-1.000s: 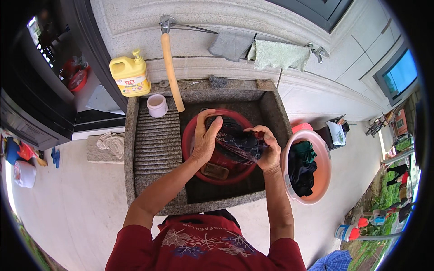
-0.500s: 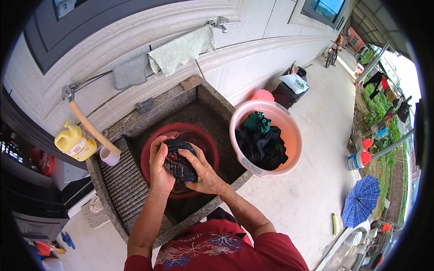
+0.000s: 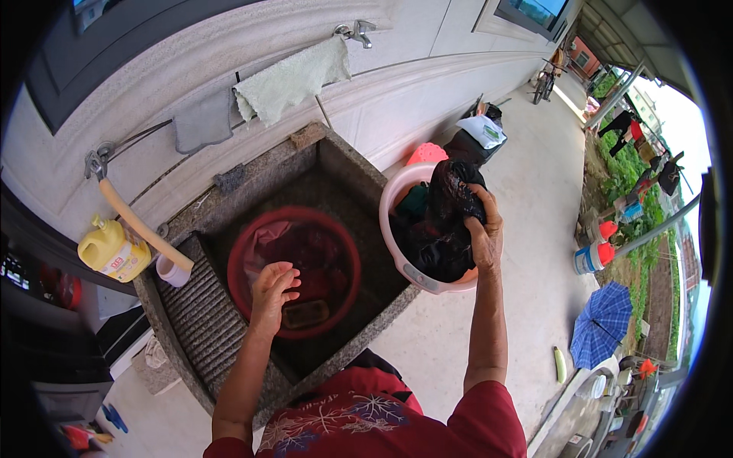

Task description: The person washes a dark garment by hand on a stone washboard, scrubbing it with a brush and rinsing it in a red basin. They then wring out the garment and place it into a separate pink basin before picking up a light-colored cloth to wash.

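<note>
My right hand (image 3: 484, 229) grips a wrung dark wet garment (image 3: 452, 191) and holds it over a pink basin (image 3: 391, 206) with other dark and green clothes in it. The basin stands on the ground just right of the stone sink (image 3: 347, 164). My left hand (image 3: 272, 288) hovers open and empty above a red basin (image 3: 243, 252) inside the sink. That red basin holds reddish laundry in water and a brown soap bar (image 3: 305, 314).
A ribbed washboard slab (image 3: 195, 317) forms the sink's left part, with a white cup (image 3: 172, 270), a hose (image 3: 137, 225) and a yellow detergent jug (image 3: 111, 250) behind it. Cloths (image 3: 294, 76) hang on the wall under a tap (image 3: 355, 32). A blue umbrella (image 3: 602, 320) lies at right.
My right hand has lifted the dark garment out of the red basin and carried it right, over the pink basin. My left hand has let go and stays above the red basin.
</note>
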{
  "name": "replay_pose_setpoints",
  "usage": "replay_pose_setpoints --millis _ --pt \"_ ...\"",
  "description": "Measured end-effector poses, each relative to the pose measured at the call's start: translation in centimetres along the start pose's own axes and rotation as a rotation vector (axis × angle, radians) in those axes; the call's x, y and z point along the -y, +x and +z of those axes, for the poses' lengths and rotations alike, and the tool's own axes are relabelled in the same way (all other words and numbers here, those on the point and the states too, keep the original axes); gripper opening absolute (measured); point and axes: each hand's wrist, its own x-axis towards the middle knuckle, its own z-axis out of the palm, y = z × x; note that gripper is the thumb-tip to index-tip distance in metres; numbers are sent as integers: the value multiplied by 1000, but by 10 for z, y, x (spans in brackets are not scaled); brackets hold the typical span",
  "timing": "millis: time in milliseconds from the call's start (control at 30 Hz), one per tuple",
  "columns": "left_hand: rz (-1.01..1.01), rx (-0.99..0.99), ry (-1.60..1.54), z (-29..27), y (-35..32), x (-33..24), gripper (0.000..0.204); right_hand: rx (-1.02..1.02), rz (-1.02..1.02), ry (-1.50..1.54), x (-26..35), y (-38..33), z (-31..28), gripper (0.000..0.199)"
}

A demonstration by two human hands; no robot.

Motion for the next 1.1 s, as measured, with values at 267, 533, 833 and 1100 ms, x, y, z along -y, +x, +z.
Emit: replay_pose_setpoints --millis 267,533,833,1100 --pt "-53 -188 220 -61 12 73 26 285 204 -751 -83 -27 18 38" --pt "147 -56 1018 -94 22 159 44 107 -332 -619 27 -24 125 33" --pt "-95 155 1408 -62 20 183 64 990 115 -421 -114 -114 299 39" --pt "-29 -20 1337 -54 13 171 60 1010 238 -382 -177 -175 337 31"
